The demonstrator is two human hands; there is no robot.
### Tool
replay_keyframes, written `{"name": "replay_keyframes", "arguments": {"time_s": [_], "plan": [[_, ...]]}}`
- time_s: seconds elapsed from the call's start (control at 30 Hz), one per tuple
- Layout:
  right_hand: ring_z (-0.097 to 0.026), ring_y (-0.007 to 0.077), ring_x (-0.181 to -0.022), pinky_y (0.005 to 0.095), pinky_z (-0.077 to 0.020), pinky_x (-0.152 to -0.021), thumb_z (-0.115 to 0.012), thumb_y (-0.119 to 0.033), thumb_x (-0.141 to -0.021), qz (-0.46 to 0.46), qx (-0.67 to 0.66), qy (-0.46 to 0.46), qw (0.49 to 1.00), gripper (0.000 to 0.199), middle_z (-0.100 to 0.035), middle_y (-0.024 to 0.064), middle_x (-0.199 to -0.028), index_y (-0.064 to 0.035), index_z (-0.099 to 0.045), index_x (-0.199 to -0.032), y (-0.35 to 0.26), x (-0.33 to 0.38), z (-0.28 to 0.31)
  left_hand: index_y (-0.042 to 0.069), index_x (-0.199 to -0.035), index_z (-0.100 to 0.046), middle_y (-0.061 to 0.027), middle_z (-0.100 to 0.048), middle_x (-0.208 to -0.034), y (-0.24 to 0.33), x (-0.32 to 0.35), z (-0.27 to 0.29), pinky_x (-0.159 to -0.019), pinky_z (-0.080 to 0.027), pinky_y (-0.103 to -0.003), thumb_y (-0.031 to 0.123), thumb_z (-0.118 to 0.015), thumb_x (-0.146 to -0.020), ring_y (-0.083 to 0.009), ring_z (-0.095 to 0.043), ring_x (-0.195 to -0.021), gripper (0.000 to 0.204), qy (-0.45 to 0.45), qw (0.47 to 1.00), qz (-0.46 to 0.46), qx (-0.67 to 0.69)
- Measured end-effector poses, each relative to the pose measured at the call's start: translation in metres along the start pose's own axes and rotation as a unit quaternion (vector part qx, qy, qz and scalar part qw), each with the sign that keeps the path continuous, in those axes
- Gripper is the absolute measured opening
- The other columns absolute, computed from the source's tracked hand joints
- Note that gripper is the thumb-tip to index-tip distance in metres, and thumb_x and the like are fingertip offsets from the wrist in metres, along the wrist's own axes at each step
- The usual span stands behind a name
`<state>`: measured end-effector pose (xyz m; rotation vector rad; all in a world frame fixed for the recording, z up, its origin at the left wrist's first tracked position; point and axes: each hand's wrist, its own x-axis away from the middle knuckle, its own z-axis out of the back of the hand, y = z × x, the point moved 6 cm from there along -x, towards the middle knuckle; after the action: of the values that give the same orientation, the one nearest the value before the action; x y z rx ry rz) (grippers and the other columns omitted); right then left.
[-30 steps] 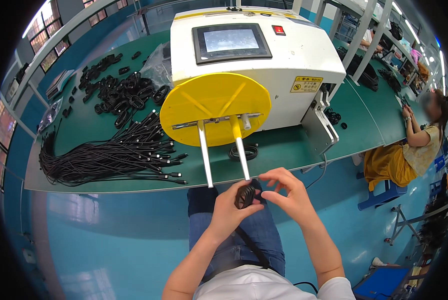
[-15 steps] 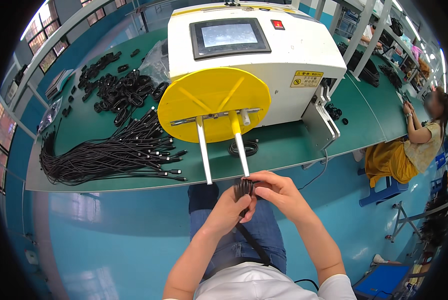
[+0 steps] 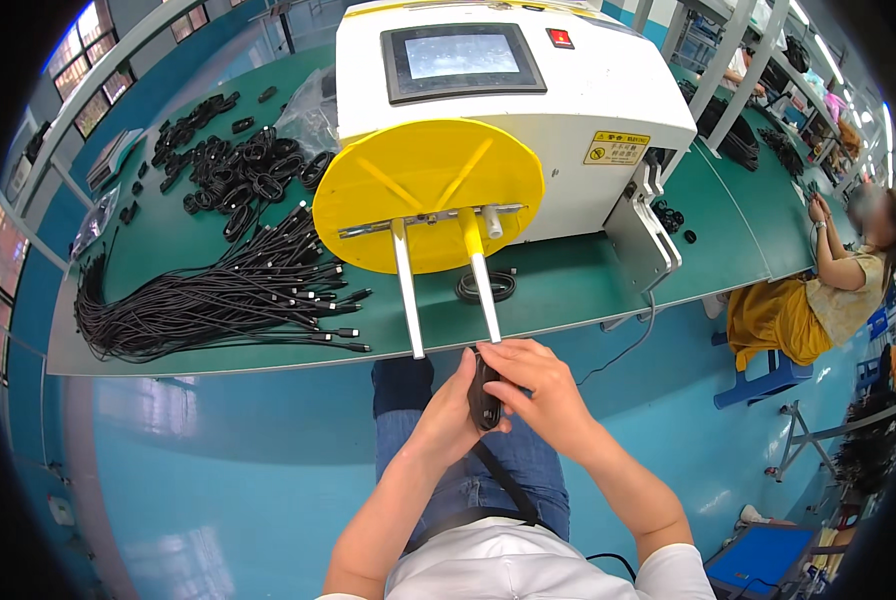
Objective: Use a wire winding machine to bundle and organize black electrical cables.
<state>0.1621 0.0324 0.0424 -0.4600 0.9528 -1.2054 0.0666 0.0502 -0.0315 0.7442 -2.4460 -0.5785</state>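
Note:
A coiled black cable (image 3: 485, 398) is held between my two hands in front of the table's near edge. My left hand (image 3: 452, 405) wraps round it from the left, thumb up along its side. From the right, the fingers of my right hand (image 3: 538, 385) close on the coil's upper end and side. Just beyond my hands, two metal rods stick out from the yellow disc (image 3: 428, 170) of a white winding machine (image 3: 578, 90). No cable is wound on the rods. Another coiled cable (image 3: 486, 286) lies on the table beneath the disc.
On the green table (image 3: 558, 275), a bundle of straight black cables (image 3: 198, 310) lies to the left. Behind it is a pile of coiled cables (image 3: 248, 170) beside a clear plastic bag (image 3: 310, 115). At the far right a person (image 3: 838, 275) sits on a blue stool (image 3: 763, 380).
The coil has turned between my hands and now shows its long side. My left thumb has straightened upward, and my right fingers have moved onto the coil.

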Motion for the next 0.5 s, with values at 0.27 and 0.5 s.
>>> {"name": "replay_keyframes", "arguments": {"time_s": [0.27,0.5], "plan": [[-0.053,0.0285,-0.093,0.0381,-0.0412,-0.081,-0.068,-0.002,-0.069,0.034,0.084,0.016,0.996,0.029,-0.063,0.0084,-0.093,-0.0033,-0.061,-0.097,-0.019,0.012,0.009,0.014,-0.114,-0.051,-0.0029,-0.059,-0.091,0.012,0.004,-0.004,-0.059,-0.049,-0.032,0.043,-0.034,-0.099,-0.0144,-0.059,-0.077,0.036,0.049,0.998,-0.03,0.036],[-0.052,0.0262,-0.087,0.0367,-0.038,-0.075,-0.07,0.003,-0.065,-0.002,0.147,-0.09,0.985,0.032,-0.063,0.0047,-0.087,-0.007,-0.056,-0.092,-0.023,0.006,-0.007,0.014,-0.106,-0.05,0.0006,-0.056,-0.087,-0.002,-0.001,0.004,-0.062,-0.048,-0.028,0.039,-0.037,-0.1,-0.0103,-0.056,-0.077,0.029,0.029,0.998,-0.022,0.045]]}}
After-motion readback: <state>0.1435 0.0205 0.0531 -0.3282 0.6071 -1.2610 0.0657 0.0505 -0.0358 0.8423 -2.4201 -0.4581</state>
